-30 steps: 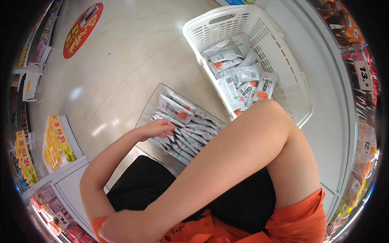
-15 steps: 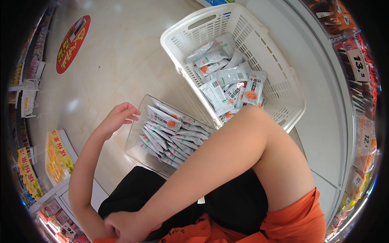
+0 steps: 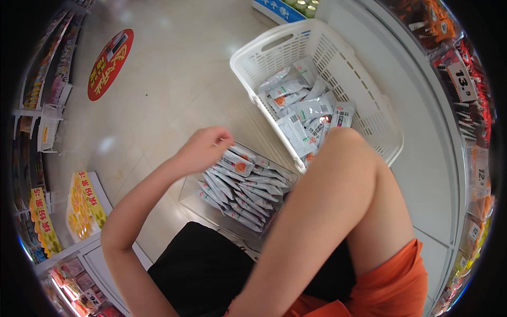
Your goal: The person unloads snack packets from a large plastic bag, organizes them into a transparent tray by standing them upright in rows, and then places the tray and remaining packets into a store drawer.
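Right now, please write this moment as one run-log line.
left hand: near clear bin, grip unclear | right hand: out of view | silver packets: in bin and white basket

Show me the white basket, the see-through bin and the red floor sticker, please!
White basket (image 3: 340,66), head view: inner side wall.
See-through bin (image 3: 191,196), head view: bare left corner.
Red floor sticker (image 3: 110,65), head view: its middle.

L hand (image 3: 205,150) at clear tub (image 3: 189,199) of silver pkts (image 3: 245,187), white bskt (image 3: 377,108) nearby w/ more pkts (image 3: 311,109), R arm (image 3: 317,211) bent
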The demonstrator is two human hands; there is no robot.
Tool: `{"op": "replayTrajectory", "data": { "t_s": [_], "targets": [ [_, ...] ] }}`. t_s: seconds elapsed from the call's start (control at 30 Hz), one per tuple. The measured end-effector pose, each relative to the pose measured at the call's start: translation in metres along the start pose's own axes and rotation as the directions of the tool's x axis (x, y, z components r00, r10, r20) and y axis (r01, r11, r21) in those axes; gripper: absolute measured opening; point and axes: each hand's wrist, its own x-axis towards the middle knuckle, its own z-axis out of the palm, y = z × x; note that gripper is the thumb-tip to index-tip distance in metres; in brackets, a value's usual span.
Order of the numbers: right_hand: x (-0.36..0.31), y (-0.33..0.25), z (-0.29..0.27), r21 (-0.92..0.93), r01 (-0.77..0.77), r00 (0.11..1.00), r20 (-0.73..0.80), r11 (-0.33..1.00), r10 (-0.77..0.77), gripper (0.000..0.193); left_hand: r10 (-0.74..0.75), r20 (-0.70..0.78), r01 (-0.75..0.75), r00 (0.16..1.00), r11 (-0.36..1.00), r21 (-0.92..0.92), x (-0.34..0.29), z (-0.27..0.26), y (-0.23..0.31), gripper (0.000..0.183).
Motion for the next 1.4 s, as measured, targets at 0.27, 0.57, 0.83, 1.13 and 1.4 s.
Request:
{"op": "replayTrajectory", "data": {
  "t_s": [0.27, 0.57, 0.83, 1.13, 1.4],
  "targets": [
    [-0.082, 0.013, -0.063, -0.197, -0.665, 0.736, -0.008, 0.721, 0.677, 0.025, 0.685, -0.333, -0.734, 0.649, 0.678, -0.035, -0.083, 0.040, 0.127, 0.026],
    [-0.081, -0.007, -0.130, -0.101, -0.926, 0.377, -0.279, 0.363, 0.883, 0.029, 0.854, 0.039, -0.672, 0.518, 0.435, -0.600, -0.143, 0.088, 0.164, 0.035],
    [-0.093, 0.014, -0.151, 0.080, -0.954, 0.253, -0.311, 0.290, 0.916, 0.027, 0.732, 0.086, -0.471, 0.676, 0.519, -0.713, -0.130, 0.099, 0.156, 0.066],
    [-0.099, -0.008, -0.160, 0.209, -0.974, 0.000, -0.372, 0.083, 0.928, 0.032, 0.950, -0.241, -0.883, 0.196, 0.065, -0.464, -0.160, 0.090, 0.149, 0.026],
    [-0.111, 0.007, -0.162, 0.269, -0.963, -0.096, -0.433, 0.027, 0.896, 0.031, 0.923, -0.198, -0.856, 0.331, 0.205, -0.474, -0.163, 0.086, 0.145, 0.033]
  ]
}}
